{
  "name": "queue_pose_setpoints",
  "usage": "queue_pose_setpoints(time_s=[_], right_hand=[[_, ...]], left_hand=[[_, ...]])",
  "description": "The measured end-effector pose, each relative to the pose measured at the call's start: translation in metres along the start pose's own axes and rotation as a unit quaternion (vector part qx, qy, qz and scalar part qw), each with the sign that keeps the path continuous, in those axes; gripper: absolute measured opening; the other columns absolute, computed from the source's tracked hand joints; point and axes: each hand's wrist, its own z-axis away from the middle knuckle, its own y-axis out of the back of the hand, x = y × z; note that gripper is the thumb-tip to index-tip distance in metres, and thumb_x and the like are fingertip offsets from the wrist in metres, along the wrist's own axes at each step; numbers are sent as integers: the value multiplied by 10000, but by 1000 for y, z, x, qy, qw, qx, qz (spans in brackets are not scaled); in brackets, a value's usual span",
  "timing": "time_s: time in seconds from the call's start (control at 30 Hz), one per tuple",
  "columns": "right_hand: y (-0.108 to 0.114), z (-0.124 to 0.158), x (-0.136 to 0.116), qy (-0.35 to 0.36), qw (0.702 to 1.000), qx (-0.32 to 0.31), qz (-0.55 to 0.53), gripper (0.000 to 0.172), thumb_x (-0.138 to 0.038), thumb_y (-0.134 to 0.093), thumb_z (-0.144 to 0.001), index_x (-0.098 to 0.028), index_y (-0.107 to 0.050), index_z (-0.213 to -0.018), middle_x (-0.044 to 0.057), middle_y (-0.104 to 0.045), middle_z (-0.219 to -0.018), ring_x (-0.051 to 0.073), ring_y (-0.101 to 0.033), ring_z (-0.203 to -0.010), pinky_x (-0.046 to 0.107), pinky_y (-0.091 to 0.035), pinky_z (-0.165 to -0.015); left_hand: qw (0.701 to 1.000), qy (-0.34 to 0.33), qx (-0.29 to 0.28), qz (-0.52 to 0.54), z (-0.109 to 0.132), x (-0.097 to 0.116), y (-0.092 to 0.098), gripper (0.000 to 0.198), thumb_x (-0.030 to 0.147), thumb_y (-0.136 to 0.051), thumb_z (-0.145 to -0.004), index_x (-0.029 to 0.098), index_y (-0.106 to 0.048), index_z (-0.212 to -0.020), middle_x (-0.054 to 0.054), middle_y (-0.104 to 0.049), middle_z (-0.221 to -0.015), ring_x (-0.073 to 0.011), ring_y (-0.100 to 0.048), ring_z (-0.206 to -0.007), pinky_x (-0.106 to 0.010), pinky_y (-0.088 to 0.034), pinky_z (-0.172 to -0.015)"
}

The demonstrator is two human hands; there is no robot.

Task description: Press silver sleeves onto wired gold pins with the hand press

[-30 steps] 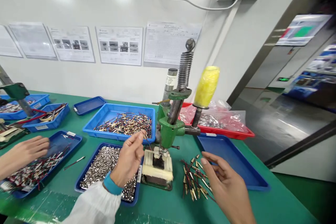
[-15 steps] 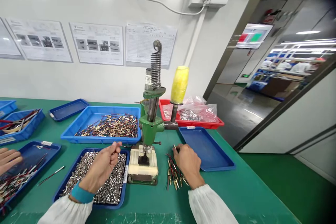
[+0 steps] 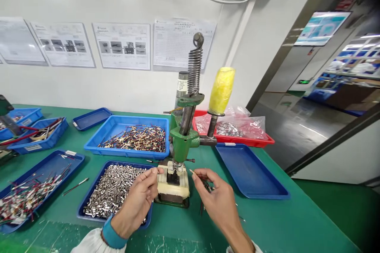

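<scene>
My left hand (image 3: 142, 189), with a teal band at the wrist, reaches over the tray of small silver metal sleeves (image 3: 114, 189). Its thumb and forefinger are pinched by the press base; what they hold, if anything, is too small to make out. My right hand (image 3: 218, 195) pinches a thin wire lead (image 3: 192, 172), whose pale metallic tip points at the press. Between the hands stands a green hand press (image 3: 181, 142) with a spring on top and a yellow-wrapped handle (image 3: 221, 91). A bunch of wire leads (image 3: 202, 206) lies partly hidden under my right hand.
Behind the sleeves, a blue tray (image 3: 89, 147) holds many brass-tipped wire leads. A long tray of wires (image 3: 71, 172) lies left, beside a single loose lead (image 3: 75, 186). At right are a dark blue tray (image 3: 252, 170) and a red tray (image 3: 231, 138) with plastic bags.
My right hand has lifted from the bunch of leads and come toward the press with one lead. My left hand has come closer to the press base. Another person's hand has left view.
</scene>
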Motion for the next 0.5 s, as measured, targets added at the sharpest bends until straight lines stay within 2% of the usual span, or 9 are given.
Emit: queue_pose_setpoints(time_s=[0.1,0.23,0.37,0.5], right_hand=[[-1,14,-26,0,996,-9,-92,237,-382,-566,-925,-192,-707,-907,55,-735,-845,196,-672,-759,279,-509,-715],[-6,23,-51,19,992,-29,-123,184,-317,-579,-911,-196,-716,-890,39,-723,-797,182,-658,-726,267,-498,-689],[-9,24,-59,12,989,-43,-142,192,-312,-565,-918,-199,-716,-881,44,-727,-815,182,-658,-733,242,-481,-618],[-11,24,-60,1,985,-42,-168,192,-312,-566,-916,-197,-711,-866,40,-725,-810,178,-657,-734,245,-495,-662]], left_hand=[[1000,6,-13,-1,5,-6,-7,428,408,-894,-653,90,-733,-890,90,-310,-562,-49,-158,-502,-172,-194,-442],[1000,-1,-10,-16,9,-12,-12,438,419,-891,-657,93,-745,-911,73,-347,-598,-51,-154,-519,-191,-170,-453],[999,-6,-23,-38,10,-15,-11,411,457,-849,-708,105,-738,-888,93,-276,-534,-61,-141,-513,-205,-148,-461],[1000,2,-17,-21,9,-17,-8,411,415,-894,-656,111,-723,-873,95,-301,-535,-53,-150,-506,-201,-147,-457]])
